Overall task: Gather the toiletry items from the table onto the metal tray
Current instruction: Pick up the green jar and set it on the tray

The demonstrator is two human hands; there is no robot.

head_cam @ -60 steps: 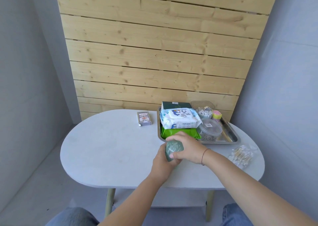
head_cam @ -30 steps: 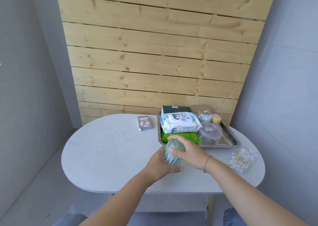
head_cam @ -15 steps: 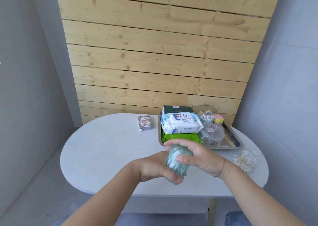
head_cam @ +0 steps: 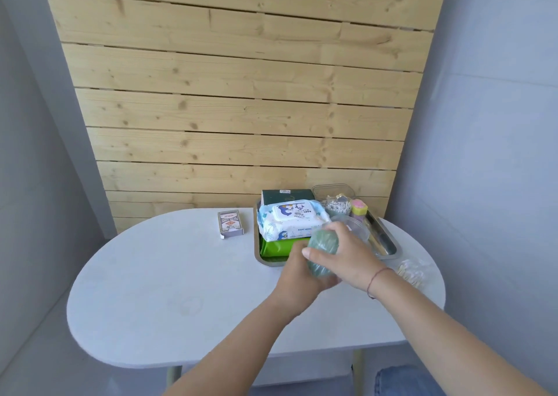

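Observation:
Both hands hold a translucent green round container just in front of the metal tray. My left hand cups it from below and my right hand grips it from above. The tray carries a white wet-wipes pack on a green pack, a dark green box, a clear tub of cotton swabs, a pink-and-yellow small item and a clear round tub, partly hidden by my right hand. A clear bag of cotton swabs lies on the table right of my wrist.
A small card box lies on the white oval table left of the tray. A wooden slat wall stands behind the table, with grey walls close on both sides. My knee in jeans shows below the table's front edge.
Both hands lifted the green container off the table and carried it up and right, close to the tray's front edge. The view shifted slightly.

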